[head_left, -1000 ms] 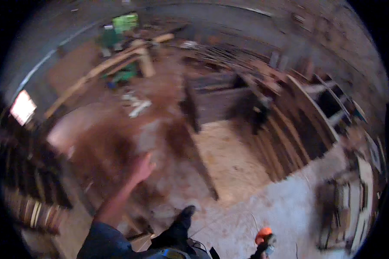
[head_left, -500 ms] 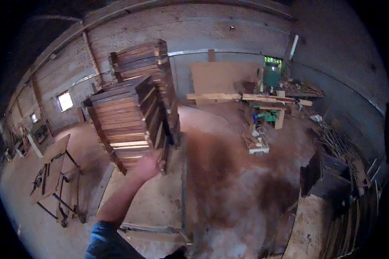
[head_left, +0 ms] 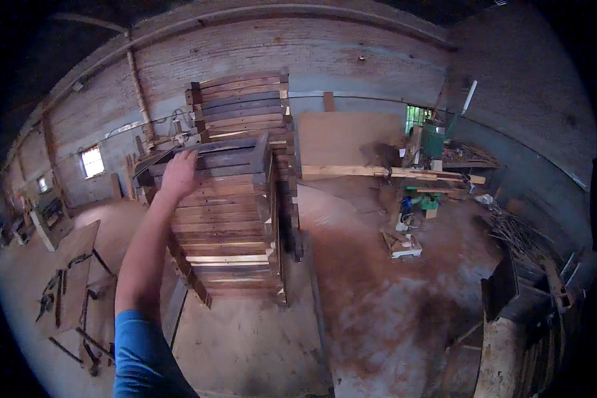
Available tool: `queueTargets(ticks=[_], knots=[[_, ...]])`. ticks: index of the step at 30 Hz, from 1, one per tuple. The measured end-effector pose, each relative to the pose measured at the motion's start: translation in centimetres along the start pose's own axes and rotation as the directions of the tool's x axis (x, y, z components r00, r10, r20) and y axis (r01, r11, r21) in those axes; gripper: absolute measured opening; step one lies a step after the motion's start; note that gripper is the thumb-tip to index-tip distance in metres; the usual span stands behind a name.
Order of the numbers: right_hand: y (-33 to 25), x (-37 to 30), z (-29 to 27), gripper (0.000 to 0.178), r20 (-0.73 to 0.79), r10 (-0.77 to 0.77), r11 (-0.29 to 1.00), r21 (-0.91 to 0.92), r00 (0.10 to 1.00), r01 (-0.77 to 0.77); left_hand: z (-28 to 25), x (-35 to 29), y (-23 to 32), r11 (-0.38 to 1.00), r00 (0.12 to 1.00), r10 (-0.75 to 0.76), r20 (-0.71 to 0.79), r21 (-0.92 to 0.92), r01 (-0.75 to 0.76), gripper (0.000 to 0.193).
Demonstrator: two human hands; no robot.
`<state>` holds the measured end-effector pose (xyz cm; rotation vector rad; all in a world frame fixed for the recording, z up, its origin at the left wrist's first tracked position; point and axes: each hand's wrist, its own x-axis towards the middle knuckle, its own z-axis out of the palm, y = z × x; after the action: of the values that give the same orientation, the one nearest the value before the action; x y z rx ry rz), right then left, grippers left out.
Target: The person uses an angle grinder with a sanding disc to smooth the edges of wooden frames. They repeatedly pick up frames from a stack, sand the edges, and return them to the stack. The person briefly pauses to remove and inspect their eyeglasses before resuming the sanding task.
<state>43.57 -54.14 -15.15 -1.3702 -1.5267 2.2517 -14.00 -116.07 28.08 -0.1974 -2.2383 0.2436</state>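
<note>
My left hand [head_left: 180,174] is raised at the end of a stretched arm in a blue sleeve. Its fingers bend over the near top rail of a dark wooden frame [head_left: 229,159], and their tips are hard to make out. This frame tops a tall stack of slatted wooden frames [head_left: 222,212] in brown, dark and pale wood. The stack stands on a low, flat wooden platform [head_left: 245,348]. Right behind it rises a second, taller stack of frames [head_left: 242,106]. My right hand is out of view.
On the left stands a low metal-legged table [head_left: 73,285] with dark tools or clamps. A workbench with long planks [head_left: 404,172] and a green machine [head_left: 432,142] is at the back right. Dark wooden pieces [head_left: 504,298] crowd the right, near scrap sticks [head_left: 521,225].
My left hand has moved up and left, from the stack's lower right corner to its top rail. The view has shifted, so the stack's front now faces me more squarely.
</note>
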Motion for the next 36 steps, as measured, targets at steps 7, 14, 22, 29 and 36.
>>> queueTargets(ticks=[7, 14, 22, 29, 36], knots=[[3.7, -5.5, 2.8, 0.056, -0.100, 0.013, 0.999, 0.036, 0.995, -0.009, 3.3, 2.7, -3.9, 1.000, 0.964, 0.010, 0.266, -0.004, -0.009, 0.048], [6.4, -8.0, 2.1, 0.057, -0.085, 0.006, 0.999, 0.044, 0.996, -0.003, -2.2, 2.0, -2.9, 0.983, 0.932, 0.148, 0.331, -0.156, -0.101, 0.036], [6.1, -7.8, 1.8, 0.055, -0.057, 0.015, 1.000, 0.004, 0.998, -0.014, -9.5, 1.6, -1.0, 0.779, 0.521, 0.265, 0.811, -0.498, 0.380, 0.029], [6.2, -6.2, 1.6, 0.053, 0.010, 0.020, 1.000, -0.004, 1.000, -0.020, -7.6, -10.0, 0.2, 0.931, 0.841, 0.348, 0.414, -0.256, -0.259, 0.043], [6.7, -4.5, 0.3, 0.050, 0.070, -0.003, 1.000, 0.017, 0.998, 0.002, -4.5, -33.0, 9.4, 0.898, 0.856, 0.378, 0.352, -0.365, -0.247, 0.024]])
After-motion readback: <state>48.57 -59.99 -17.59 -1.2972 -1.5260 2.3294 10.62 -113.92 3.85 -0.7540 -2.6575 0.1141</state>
